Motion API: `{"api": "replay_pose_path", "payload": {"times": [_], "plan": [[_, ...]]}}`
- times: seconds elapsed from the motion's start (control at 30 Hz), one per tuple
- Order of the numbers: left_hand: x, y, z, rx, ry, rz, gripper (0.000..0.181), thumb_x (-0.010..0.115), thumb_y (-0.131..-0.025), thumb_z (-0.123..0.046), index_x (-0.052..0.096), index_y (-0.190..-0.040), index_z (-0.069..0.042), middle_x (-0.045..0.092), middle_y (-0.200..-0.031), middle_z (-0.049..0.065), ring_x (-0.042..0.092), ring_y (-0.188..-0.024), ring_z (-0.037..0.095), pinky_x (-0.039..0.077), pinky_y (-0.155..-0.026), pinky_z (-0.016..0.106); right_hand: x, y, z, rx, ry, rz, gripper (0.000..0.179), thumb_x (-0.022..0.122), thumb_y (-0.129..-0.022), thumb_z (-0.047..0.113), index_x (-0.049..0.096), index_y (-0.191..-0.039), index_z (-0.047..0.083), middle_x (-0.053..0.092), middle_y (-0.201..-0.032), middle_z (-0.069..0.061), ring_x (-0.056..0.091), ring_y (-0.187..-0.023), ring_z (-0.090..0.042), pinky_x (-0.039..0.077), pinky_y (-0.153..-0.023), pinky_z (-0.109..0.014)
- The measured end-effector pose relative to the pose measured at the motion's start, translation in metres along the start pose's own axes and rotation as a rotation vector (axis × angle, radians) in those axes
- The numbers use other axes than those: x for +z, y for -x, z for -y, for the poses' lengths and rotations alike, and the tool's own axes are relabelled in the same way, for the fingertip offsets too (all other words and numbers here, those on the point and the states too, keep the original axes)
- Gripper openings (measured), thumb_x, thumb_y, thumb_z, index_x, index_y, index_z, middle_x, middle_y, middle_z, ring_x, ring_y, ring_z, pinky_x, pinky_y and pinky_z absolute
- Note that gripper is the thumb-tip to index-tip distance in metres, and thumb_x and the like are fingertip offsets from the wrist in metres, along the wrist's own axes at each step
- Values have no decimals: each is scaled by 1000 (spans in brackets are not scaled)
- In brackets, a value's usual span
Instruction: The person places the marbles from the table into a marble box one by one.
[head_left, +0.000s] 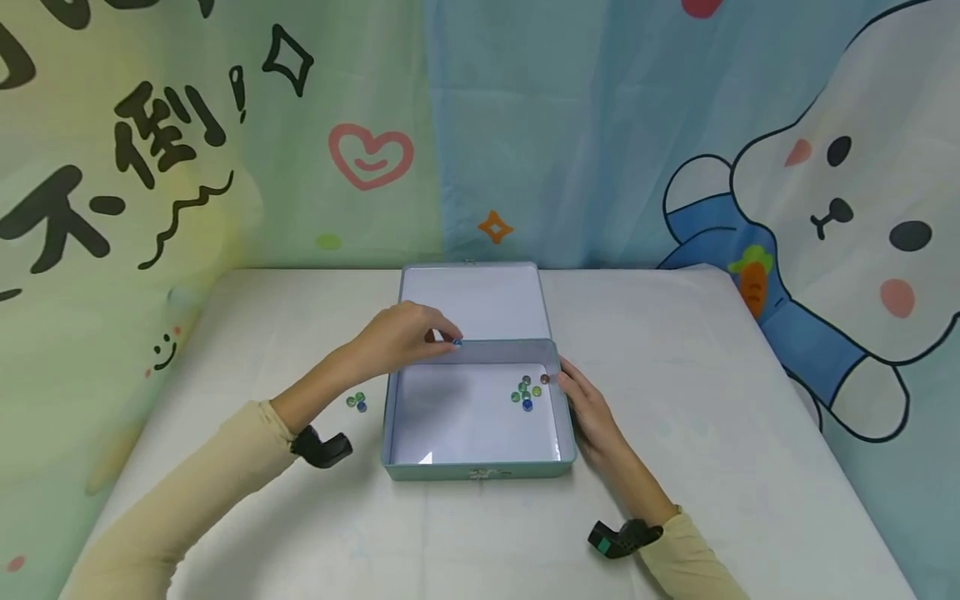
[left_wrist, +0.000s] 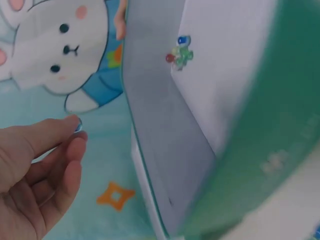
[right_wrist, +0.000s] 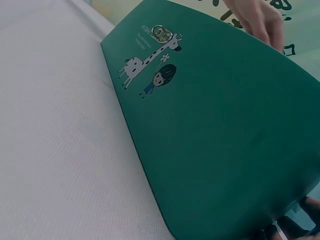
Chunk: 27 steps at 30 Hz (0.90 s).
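The left hand (head_left: 408, 336) has its thumb and index finger closed on a blue glass marble (head_left: 457, 342), which it pinches in the air near the far rim of the box. The right hand (head_left: 592, 417) does not grasp; its fingers are rather straight and rest against the outer side of the right wall of the tin box (head_left: 435, 472). This box stands between the two hands, opened, and its hinged lid (head_left: 480, 292) lies back behind it, beyond both hands. Inside, just beside the right hand's fingertips, there is a small group of marbles (head_left: 527, 405), green, blue and one reddish. On the near side of the left hand, beside its forearm, three more marbles (head_left: 362, 407) lie outside the box, two green and one blue. The green front wall, nearer to the person than both hands, carries a metal clasp (right_wrist: 162, 33) and a printed giraffe (right_wrist: 145, 62). Below each hand, a black wrist camera (head_left: 321, 447) is worn at the beige sleeve (head_left: 225, 467). Under everything spreads a white tablecloth (head_left: 480, 542), and beyond the hands hangs a curtain (head_left: 517, 125) with a cartoon rabbit (head_left: 847, 167).
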<state>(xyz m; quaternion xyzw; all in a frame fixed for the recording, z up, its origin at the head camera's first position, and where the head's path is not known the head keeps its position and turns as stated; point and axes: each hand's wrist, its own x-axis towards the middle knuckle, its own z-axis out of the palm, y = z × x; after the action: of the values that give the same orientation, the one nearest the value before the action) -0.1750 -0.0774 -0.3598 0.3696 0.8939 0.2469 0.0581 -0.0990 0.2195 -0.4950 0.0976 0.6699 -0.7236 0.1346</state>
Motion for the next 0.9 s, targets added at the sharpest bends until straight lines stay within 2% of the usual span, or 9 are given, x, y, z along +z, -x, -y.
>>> {"api": "replay_pose_path", "payload": {"times": [0.2,0.4,0.53,0.67,0.9], "plan": [[20,-42,-15,41,-48,108,18,72,-88,-19,76,-104,-14,76,-100,-3,69,-85,9,53,-67,22,0,1,2,-4,-14,10,56,44,-104,33,25,-154,19,25,-161,-9,22,-148,-29,21,-119,-47],[50,-69,-21,52,-76,217,17,71,-88,-15,76,-103,-10,75,-101,1,69,-94,14,56,-81,28,0,1,1,-3,9,2,57,45,-103,37,26,-154,21,26,-160,-8,25,-146,-28,25,-116,-46],[70,-76,-19,67,-80,255,14,70,-88,-12,76,-100,-7,75,-97,3,67,-87,13,54,-80,27,0,1,1,-6,13,-1,56,45,-103,35,27,-154,21,23,-161,-6,18,-150,-26,20,-120,-47],[84,-76,-15,63,-107,282,11,70,-88,-10,77,-96,-6,74,-92,3,63,-78,14,53,-74,26,0,0,1,-13,18,-1,55,44,-103,33,27,-154,19,22,-162,-7,17,-150,-26,18,-121,-48],[100,-71,-11,17,-130,314,18,71,-86,-6,74,-103,-5,74,-101,8,69,-90,18,56,-80,27,0,0,0,-14,22,-6,55,44,-103,33,27,-154,18,23,-162,-8,15,-151,-26,15,-122,-47]]}}
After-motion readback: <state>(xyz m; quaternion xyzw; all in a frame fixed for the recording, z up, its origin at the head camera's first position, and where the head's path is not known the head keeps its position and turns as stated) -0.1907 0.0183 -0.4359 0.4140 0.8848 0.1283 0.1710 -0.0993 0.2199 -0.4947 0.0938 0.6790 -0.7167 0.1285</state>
